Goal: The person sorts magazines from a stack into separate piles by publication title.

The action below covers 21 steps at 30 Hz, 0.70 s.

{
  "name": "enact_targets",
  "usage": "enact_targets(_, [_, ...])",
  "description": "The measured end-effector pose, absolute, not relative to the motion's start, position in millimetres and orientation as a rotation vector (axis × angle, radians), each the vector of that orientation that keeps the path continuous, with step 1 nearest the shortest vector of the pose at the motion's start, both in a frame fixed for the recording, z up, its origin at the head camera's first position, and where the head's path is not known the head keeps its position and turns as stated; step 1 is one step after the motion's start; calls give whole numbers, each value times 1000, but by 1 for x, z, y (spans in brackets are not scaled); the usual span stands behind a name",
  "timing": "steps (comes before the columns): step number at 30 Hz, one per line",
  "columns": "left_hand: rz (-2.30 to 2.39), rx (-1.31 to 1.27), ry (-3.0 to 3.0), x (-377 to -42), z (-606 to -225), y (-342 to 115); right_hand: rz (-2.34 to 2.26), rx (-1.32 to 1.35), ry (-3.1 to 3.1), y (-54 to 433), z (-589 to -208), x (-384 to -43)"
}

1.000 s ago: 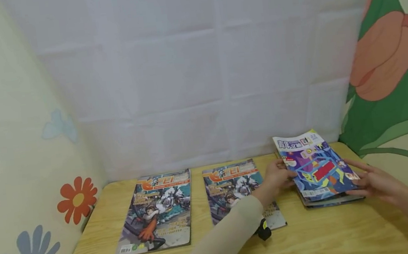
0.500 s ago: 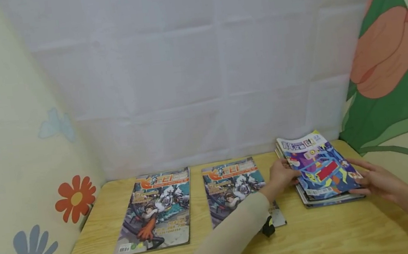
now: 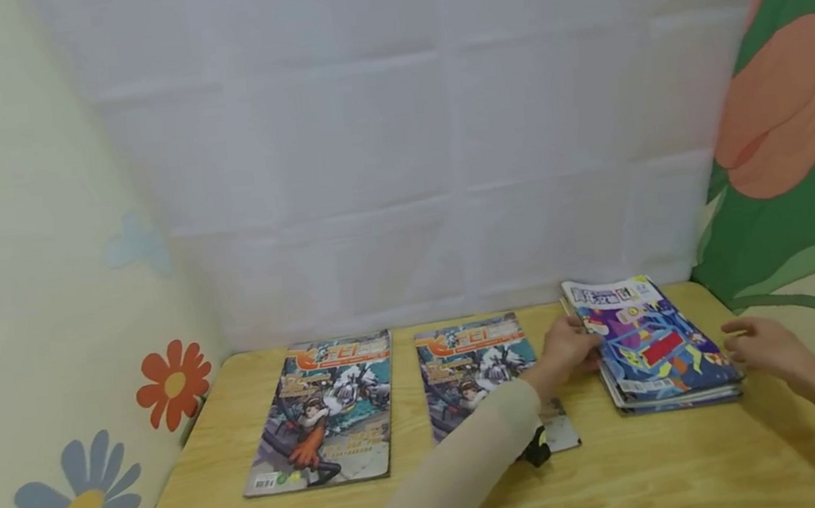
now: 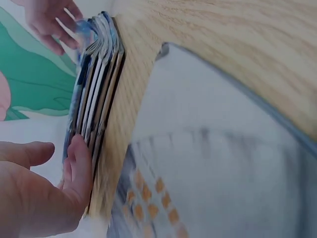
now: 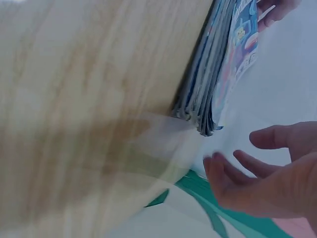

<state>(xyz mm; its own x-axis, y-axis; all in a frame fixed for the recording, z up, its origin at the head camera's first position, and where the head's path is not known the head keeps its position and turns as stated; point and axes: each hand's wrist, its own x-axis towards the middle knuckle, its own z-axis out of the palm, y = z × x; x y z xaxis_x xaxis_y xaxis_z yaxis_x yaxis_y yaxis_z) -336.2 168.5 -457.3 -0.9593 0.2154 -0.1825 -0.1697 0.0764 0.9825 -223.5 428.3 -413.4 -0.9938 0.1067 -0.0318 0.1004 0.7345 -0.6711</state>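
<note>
A stack of several magazines (image 3: 661, 359) lies at the right of the table, its top one with a purple and blue cover and a white title band. My left hand (image 3: 569, 346) is at the stack's left side. In the left wrist view, the fingertips (image 4: 79, 156) touch the stack's edges, while the thumb stands away from it. To the right of the stack, my right hand (image 3: 769, 347) is apart from it, fingers loosely bent and holding nothing, as the right wrist view also shows.
Two magazines with matching comic covers lie flat on the wooden table (image 3: 629, 472): one at the left (image 3: 328, 414), the other in the middle (image 3: 466, 373), partly hidden under my left forearm. A white cloth (image 3: 365, 150) hangs behind. Flower-painted walls stand on both sides.
The top magazine has come down and sits more evenly over the stack. My right hand has let go of the right edge and drawn away; my left hand has stayed at the left side.
</note>
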Motion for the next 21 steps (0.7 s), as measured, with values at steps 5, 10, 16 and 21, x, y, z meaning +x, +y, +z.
enact_targets(5, [1865, 137, 2158, -334, -455, 140, 868, -122, -2842, 412, -402, -218])
enact_targets(10, [1781, 253, 2253, -330, -453, 93, 950, -108, -2792, 374, -389, -224])
enact_targets(16, [1821, 254, 2253, -319, -449, 40, 1052, 25, -2814, 329, -383, -232])
enact_targets(21, [1858, 166, 2253, -303, -444, 4, 1088, 144, -2880, 302, -386, -234])
